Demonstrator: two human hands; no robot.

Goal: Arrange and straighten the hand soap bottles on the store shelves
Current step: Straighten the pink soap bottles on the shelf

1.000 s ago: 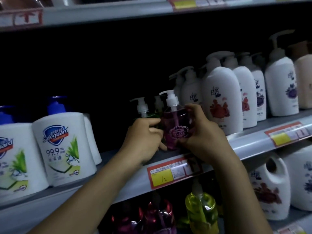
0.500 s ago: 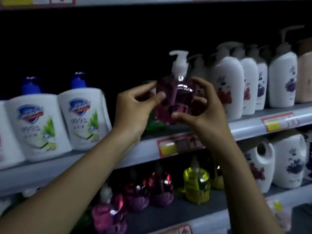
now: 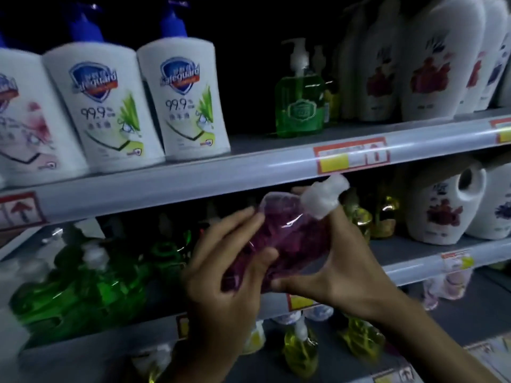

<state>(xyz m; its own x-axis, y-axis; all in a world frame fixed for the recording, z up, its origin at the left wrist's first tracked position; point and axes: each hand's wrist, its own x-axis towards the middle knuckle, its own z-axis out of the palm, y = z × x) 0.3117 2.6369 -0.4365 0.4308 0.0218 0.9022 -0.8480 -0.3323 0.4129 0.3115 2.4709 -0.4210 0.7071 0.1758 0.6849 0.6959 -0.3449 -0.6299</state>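
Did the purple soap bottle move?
Yes. The purple soap bottle went down: it stood above the red price tag; now the left hand and right hand hold it tilted below that tag.

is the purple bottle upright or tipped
Tipped: the purple bottle leans, its white pump pointing up and right, gripped by the left hand and right hand.

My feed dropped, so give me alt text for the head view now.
The left hand and right hand grip a tilted purple pump bottle in front of the middle shelf. Above, a green pump bottle stands right of white Safeguard bottles.
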